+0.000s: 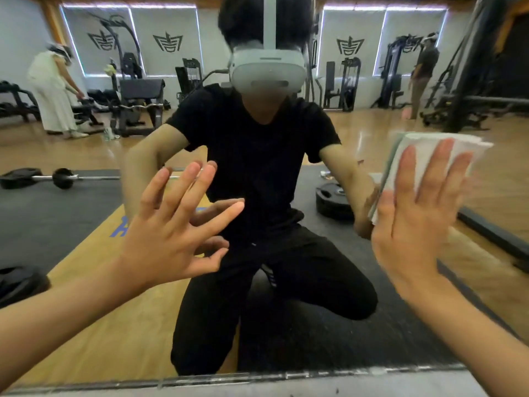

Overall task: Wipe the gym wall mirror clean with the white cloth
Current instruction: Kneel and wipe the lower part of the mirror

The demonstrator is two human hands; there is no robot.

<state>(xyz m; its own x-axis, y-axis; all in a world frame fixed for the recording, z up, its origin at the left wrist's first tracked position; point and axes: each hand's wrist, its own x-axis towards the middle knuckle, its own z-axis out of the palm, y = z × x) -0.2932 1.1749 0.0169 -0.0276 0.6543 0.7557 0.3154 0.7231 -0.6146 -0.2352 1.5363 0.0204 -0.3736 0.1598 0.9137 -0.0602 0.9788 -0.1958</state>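
Note:
The wall mirror (86, 296) fills the view and reflects a kneeling person in black with a white headset. My right hand (415, 219) presses a folded white cloth (423, 147) flat against the glass at the right, fingers straight and spread. The cloth sticks out above and to the left of the fingers. My left hand (177, 224) is raised at centre left with its fingers spread, close to the glass and meeting its own reflection; it holds nothing.
The mirror's bottom edge (257, 378) meets the floor just below my arms. In the reflection are a barbell (57, 177), a weight plate (332, 202), gym machines and two other people far behind.

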